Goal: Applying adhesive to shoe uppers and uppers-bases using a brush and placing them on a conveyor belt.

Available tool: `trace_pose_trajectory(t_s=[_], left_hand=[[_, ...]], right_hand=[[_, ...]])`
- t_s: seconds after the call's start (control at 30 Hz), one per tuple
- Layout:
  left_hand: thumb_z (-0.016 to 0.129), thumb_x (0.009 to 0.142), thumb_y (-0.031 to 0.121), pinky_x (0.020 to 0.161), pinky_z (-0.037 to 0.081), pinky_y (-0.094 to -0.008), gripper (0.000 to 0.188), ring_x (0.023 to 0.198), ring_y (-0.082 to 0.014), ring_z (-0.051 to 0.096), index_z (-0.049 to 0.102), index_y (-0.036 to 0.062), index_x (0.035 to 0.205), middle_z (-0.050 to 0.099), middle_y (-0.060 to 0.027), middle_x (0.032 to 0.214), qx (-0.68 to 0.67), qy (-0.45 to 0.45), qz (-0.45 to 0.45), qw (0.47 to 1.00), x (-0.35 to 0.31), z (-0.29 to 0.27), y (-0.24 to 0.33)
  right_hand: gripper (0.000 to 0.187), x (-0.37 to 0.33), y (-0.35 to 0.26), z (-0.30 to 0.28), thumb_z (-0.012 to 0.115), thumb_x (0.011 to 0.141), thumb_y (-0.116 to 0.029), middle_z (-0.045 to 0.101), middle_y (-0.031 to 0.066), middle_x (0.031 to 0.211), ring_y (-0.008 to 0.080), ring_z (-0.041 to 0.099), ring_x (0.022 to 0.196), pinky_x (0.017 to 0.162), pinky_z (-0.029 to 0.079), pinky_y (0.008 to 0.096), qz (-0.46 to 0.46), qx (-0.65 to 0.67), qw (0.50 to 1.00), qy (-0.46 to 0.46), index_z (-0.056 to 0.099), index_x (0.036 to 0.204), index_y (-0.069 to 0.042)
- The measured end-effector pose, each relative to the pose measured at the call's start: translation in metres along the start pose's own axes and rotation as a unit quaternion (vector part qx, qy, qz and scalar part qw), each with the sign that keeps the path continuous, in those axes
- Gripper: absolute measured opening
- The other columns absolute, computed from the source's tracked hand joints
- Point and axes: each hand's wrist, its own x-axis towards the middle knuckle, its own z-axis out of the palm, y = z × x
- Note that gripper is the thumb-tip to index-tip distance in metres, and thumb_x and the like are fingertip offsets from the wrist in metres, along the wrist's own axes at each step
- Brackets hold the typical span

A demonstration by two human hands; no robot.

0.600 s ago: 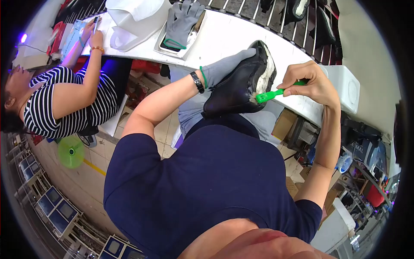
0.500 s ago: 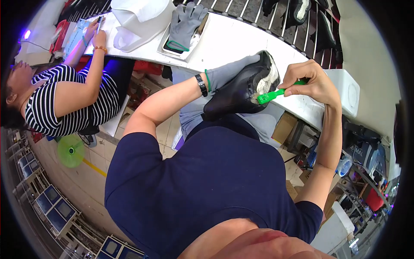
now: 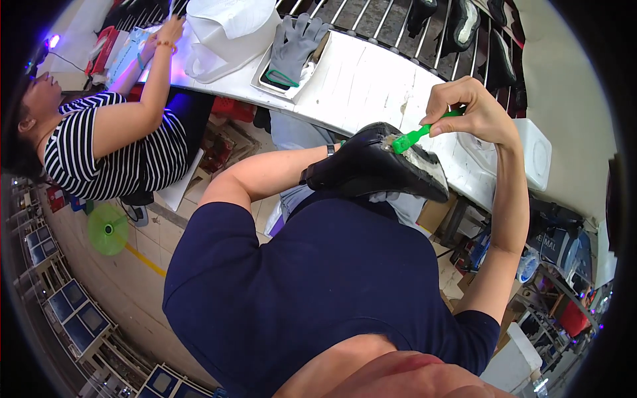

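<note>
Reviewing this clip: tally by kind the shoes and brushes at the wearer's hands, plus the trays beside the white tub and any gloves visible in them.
Black shoe, being brushed: 1
Green brush, in the right hand: 1
White tray: 1
Grey glove, in the tray: 1
Total: 4

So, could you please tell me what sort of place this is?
Probably a footwear workshop or factory: a green brush is at the pale underside of a black shoe, similar black shoes are on a roller rack, and another person is at the white bench.
</note>
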Motion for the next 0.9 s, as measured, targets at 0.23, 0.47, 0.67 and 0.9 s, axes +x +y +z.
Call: trace_pose_trajectory(t_s=[0.23, 0.47, 0.67, 0.9], left_hand=[[0.061, 0.095, 0.022, 0.074, 0.053, -0.0257, 0.037, 0.081, -0.0097, 0.063, 0.056, 0.0040, 0.126, 0.067, -0.0054, 0.097, 0.023, 0.010, 0.020, 0.999, -0.004, 0.010, -0.002], [0.061, 0.094, 0.021, 0.075, 0.052, -0.0250, 0.038, 0.084, -0.0081, 0.062, 0.055, 0.0041, 0.128, 0.066, -0.0049, 0.099, 0.119, 0.047, 0.055, 0.990, -0.011, 0.022, 0.004], [0.061, 0.094, 0.019, 0.076, 0.052, -0.0244, 0.038, 0.085, -0.0068, 0.061, 0.054, 0.0042, 0.129, 0.066, -0.0045, 0.101, 0.280, 0.088, 0.121, 0.948, 0.000, 0.013, 0.013], [0.058, 0.095, 0.010, 0.101, 0.046, -0.0294, 0.044, 0.116, -0.0142, 0.058, 0.046, 0.0042, 0.137, 0.056, -0.0071, 0.131, 0.432, 0.097, 0.221, 0.869, 0.025, -0.016, 0.000]], right_hand=[[0.015, -0.002, 0.001, 0.000, 0.081, 0.072, -0.007, 0.069, 0.0046, 0.078, 0.0132, 0.066, 0.078, 0.071, 0.051, 0.0260, -0.031, -0.023, 0.999, -0.010, 0.072, 0.081, 0.000], [0.013, -0.025, -0.006, 0.019, 0.080, 0.073, -0.007, 0.068, 0.0046, 0.075, 0.0128, 0.063, 0.073, 0.066, 0.047, 0.0252, -0.014, -0.031, 0.999, 0.031, 0.074, 0.083, -0.001], [0.014, -0.041, -0.013, 0.030, 0.080, 0.072, -0.008, 0.068, 0.0049, 0.074, 0.0126, 0.060, 0.067, 0.060, 0.043, 0.0262, -0.037, -0.051, 0.990, 0.126, 0.073, 0.081, -0.001], [0.010, -0.044, -0.012, 0.032, 0.077, 0.079, -0.014, 0.069, -0.0004, 0.074, 0.0064, 0.048, 0.058, 0.051, 0.030, 0.0249, 0.021, -0.108, 0.978, 0.179, 0.074, 0.079, -0.004]])
